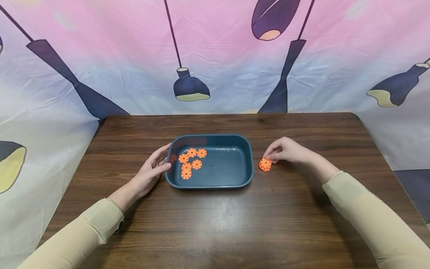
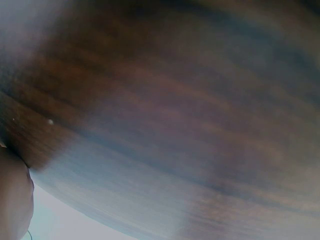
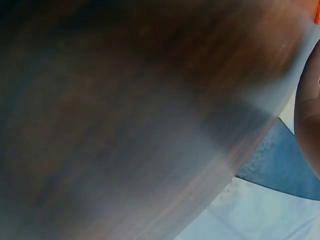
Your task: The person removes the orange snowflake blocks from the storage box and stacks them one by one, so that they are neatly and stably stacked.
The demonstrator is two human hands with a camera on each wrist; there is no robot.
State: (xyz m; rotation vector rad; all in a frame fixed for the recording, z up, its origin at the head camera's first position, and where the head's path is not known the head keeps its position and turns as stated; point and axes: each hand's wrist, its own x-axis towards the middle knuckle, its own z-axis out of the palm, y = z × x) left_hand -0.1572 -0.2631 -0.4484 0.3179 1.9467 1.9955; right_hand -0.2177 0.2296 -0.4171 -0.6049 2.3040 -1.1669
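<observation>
A dark teal plastic tray (image 1: 231, 186) sits on the table, with several orange notched plastic discs (image 1: 196, 164) lying in its left half. At the tray's left end, my left hand (image 1: 151, 172) holds the side, thumb on the rim and fingers along the outer wall. Just right of the tray, my right hand (image 1: 285, 150) pinches an orange notched disc (image 1: 265, 163) between thumb and fingers. More orange shows right under that disc, so a second one may lie there. In the right wrist view a sliver of orange (image 3: 317, 12) appears at the top corner beside the hand (image 3: 309, 110).
The brown wood-grain table (image 1: 215, 224) reaches back to a hanging cloth (image 1: 221, 86) printed with lamps. Both wrist views are mostly blurred table surface, with a bit of the left hand (image 2: 15, 195) at the left wrist view's edge.
</observation>
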